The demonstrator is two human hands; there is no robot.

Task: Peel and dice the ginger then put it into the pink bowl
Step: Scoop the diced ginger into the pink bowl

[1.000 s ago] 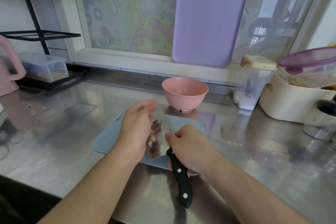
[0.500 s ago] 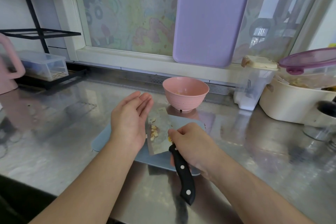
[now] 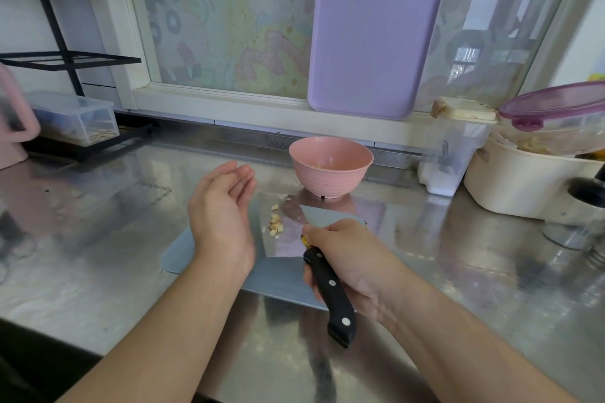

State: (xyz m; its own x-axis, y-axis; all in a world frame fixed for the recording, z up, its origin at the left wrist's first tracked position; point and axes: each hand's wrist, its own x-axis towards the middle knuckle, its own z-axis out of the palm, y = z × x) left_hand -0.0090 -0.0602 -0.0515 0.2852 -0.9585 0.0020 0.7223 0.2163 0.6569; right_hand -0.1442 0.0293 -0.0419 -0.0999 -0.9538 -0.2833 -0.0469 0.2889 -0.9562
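Holding the knife (image 3: 296, 232) flat, your right hand (image 3: 352, 258) grips its black handle. Small diced ginger (image 3: 274, 225) bits sit on the wide blade, over the blue cutting board (image 3: 178, 258) near the front edge of the bench (image 3: 98, 239). Your left hand (image 3: 222, 209) is open beside the blade and holds nothing. The pink bowl (image 3: 330, 167) stands just behind the board, toward the back edge, with a few bits already inside.

Those bits look light, loose and a little wet, so they may slide or stick. Keep the blade level, carry it over the bowl, then push them off with your flat fingers, away from the sharp edge.
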